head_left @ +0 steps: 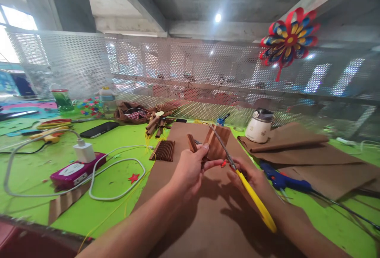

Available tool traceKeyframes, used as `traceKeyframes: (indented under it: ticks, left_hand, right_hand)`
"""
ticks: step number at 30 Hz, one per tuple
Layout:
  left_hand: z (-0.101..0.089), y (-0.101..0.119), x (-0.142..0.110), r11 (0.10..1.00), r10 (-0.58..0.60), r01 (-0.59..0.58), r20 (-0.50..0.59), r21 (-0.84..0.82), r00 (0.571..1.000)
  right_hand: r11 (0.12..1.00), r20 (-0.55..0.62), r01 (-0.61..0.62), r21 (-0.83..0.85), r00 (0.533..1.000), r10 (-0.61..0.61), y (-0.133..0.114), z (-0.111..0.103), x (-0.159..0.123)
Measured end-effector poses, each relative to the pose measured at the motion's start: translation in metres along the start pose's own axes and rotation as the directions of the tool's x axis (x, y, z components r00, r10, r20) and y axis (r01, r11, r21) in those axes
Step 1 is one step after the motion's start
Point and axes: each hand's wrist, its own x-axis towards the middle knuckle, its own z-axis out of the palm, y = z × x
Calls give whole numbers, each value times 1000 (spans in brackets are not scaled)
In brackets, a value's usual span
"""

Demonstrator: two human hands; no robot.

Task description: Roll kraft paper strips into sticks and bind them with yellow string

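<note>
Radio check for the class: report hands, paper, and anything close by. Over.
Left hand pinching folded brown paper. Right hand holding yellow-handled scissors. Brown sheet spread beneath. Blue glue gun lying near right forearm.

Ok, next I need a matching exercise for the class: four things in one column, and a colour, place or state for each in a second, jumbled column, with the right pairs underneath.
Things
1. Scissors
2. Glue gun
3. Power strip
4. Flower ornament

Descriptions
A. Purple, with a white plug on top
B. Red, blue and yellow, high in the view
C. Held in the right hand
D. Blue, lying on the right side of the table

Right pairs: 1-C, 2-D, 3-A, 4-B
</note>
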Motion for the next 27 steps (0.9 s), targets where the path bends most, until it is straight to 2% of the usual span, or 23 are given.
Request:
traceKeyframes:
  ticks: [4,12,22,27]
  left_hand:
    - [0,0,0,1000,12,-12,3,8,1000]
    - [3,1,-3,998,36,-35,-27,48,999]
    - [0,0,-2,999,32,-32,7,24,999]
    - [1,1,-3,999,38,-38,0,19,999]
  right_hand:
    - [1000,-9,9,-24,1000,-9,-1,0,-1]
    - [996,-22,0,92,1000,2,-2,4,-2]
    - [999,-15,-36,21,999,36,0,2,-3]
    - [1000,-54,-22,21,998,23,3,5,-3]
